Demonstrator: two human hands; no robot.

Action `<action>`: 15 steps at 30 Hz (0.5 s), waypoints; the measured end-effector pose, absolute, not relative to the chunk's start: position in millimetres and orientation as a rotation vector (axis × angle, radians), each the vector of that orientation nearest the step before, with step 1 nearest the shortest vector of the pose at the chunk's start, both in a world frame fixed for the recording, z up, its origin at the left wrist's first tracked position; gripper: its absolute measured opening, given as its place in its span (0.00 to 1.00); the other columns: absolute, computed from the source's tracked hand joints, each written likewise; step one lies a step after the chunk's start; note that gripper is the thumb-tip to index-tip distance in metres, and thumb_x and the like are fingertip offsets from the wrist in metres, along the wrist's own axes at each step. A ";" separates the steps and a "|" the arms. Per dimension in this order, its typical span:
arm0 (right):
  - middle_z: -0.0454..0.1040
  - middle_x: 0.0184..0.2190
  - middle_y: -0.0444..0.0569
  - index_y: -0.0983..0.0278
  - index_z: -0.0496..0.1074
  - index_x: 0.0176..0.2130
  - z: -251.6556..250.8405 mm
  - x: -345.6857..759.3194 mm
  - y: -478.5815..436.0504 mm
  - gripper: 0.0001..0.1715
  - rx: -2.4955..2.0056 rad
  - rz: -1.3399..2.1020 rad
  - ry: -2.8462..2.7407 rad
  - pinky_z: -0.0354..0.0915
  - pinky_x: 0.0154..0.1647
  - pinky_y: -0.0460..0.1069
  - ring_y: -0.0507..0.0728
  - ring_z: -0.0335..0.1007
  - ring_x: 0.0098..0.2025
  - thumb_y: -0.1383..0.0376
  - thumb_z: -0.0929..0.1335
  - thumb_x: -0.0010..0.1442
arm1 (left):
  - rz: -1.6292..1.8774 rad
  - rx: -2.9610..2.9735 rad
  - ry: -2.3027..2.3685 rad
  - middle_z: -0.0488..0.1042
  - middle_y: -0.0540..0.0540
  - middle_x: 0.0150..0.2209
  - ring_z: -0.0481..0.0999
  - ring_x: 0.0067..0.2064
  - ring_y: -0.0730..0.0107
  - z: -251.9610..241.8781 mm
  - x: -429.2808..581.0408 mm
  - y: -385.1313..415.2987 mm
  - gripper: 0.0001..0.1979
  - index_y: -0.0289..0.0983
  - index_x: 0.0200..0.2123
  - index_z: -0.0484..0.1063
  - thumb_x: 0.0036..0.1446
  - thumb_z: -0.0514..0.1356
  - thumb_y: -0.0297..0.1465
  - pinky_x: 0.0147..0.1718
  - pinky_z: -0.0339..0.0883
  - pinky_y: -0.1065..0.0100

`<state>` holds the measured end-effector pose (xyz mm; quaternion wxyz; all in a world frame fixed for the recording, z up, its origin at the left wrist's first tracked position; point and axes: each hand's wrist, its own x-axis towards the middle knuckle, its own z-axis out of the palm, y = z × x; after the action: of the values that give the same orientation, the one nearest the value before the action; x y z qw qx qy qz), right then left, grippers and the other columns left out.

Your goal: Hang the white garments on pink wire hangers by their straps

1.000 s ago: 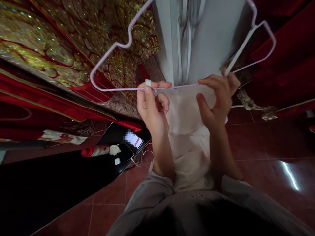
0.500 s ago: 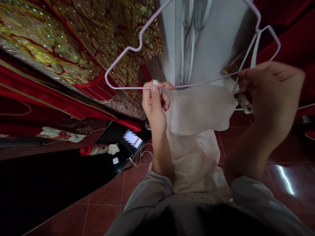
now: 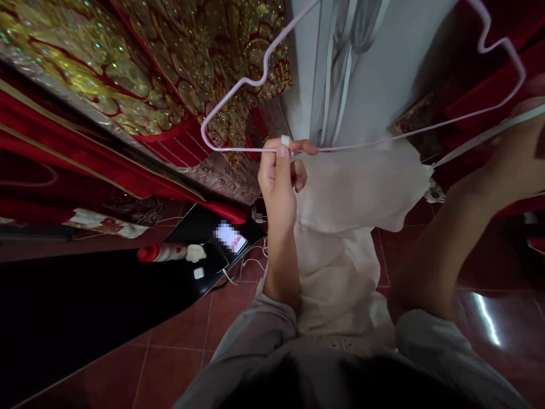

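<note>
My left hand is closed on the lower bar of a pale pink clothes hanger, thumb against the fingers. A white band crosses its index finger. Below the bar hangs a thin off-white cloth garment. From the garment's right corner a narrow white strap stretches taut up to my right hand at the right edge. That hand is blurred and partly cut off, but the strap runs into its grip. The right end of the hanger is free of the strap.
Red and gold sequined garments hang at the left. A black table bears a lit phone, a red-capped bottle and a small white case. Pale grey panels stand ahead; red tiles cover the floor.
My right hand has moved right and outward, drawing the strap off the hanger's right notch and pulling it taut. The hanger and my left hand have shifted slightly right in view.
</note>
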<state>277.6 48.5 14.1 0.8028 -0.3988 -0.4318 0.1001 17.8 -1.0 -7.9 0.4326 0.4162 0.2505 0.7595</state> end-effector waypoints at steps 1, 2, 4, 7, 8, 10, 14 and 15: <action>0.82 0.39 0.34 0.50 0.84 0.41 12.1 263.0 39.9 0.08 -0.773 0.085 -1.042 0.72 0.53 0.48 0.47 0.78 0.45 0.62 0.77 0.59 | 1.886 1.039 0.629 0.79 0.47 0.35 0.53 0.18 0.80 -7.7 19.2 -1.1 0.18 0.38 0.37 0.69 0.72 0.61 0.47 0.17 0.47 0.71; 0.82 0.39 0.37 0.50 0.85 0.43 10.1 248.1 32.1 0.09 -0.754 0.060 -1.205 0.73 0.48 0.49 0.48 0.77 0.42 0.60 0.76 0.60 | 1.885 1.038 0.641 0.79 0.47 0.36 0.53 0.18 0.80 -7.6 20.8 -1.3 0.18 0.38 0.37 0.69 0.72 0.61 0.47 0.17 0.47 0.71; 0.82 0.41 0.43 0.51 0.84 0.48 5.3 221.7 19.8 0.13 -0.827 0.172 -1.490 0.70 0.37 0.48 0.48 0.73 0.34 0.58 0.76 0.62 | 1.896 1.025 0.701 0.80 0.46 0.38 0.54 0.19 0.79 -8.1 22.9 -1.8 0.16 0.39 0.39 0.70 0.72 0.61 0.46 0.17 0.47 0.70; 0.78 0.41 0.47 0.53 0.82 0.47 -5.0 199.6 9.6 0.14 -0.962 0.349 -1.633 0.65 0.29 0.48 0.48 0.65 0.29 0.54 0.76 0.62 | 2.007 0.984 0.835 0.81 0.45 0.45 0.55 0.20 0.77 -12.4 17.8 -0.5 0.08 0.43 0.48 0.73 0.76 0.58 0.39 0.18 0.47 0.69; 0.76 0.42 0.48 0.54 0.81 0.46 -9.2 196.8 7.8 0.14 -0.976 0.358 -1.616 0.65 0.29 0.49 0.50 0.65 0.31 0.52 0.75 0.62 | 2.070 0.972 0.880 0.81 0.46 0.48 0.57 0.21 0.77 -15.0 12.5 0.8 0.07 0.43 0.51 0.73 0.76 0.56 0.35 0.19 0.47 0.69; 0.74 0.44 0.49 0.53 0.78 0.46 -17.4 194.8 5.7 0.14 -0.990 0.352 -1.567 0.66 0.31 0.50 0.53 0.67 0.35 0.50 0.73 0.65 | 2.247 0.934 0.984 0.80 0.47 0.51 0.61 0.24 0.77 -21.0 -3.6 4.8 0.11 0.43 0.52 0.75 0.75 0.54 0.28 0.21 0.49 0.69; 0.72 0.48 0.50 0.52 0.76 0.48 -27.4 191.3 5.7 0.13 -0.949 0.341 -1.567 0.63 0.30 0.50 0.53 0.65 0.36 0.53 0.72 0.65 | 2.544 0.996 1.108 0.80 0.49 0.47 0.75 0.39 0.69 -23.3 -45.3 13.4 0.07 0.42 0.45 0.78 0.72 0.59 0.28 0.36 0.69 0.69; 0.72 0.48 0.49 0.52 0.76 0.49 -28.1 189.5 6.2 0.13 -0.930 0.354 -1.573 0.62 0.29 0.50 0.52 0.64 0.35 0.55 0.72 0.65 | 2.525 1.089 1.071 0.80 0.49 0.49 0.77 0.45 0.67 -19.8 -54.8 14.9 0.04 0.42 0.46 0.78 0.71 0.62 0.30 0.44 0.72 0.66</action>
<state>189.5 6.2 -28.1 0.5974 -0.4007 -0.6777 0.1523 -54.8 14.9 -19.8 0.0953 0.3675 0.3612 0.8517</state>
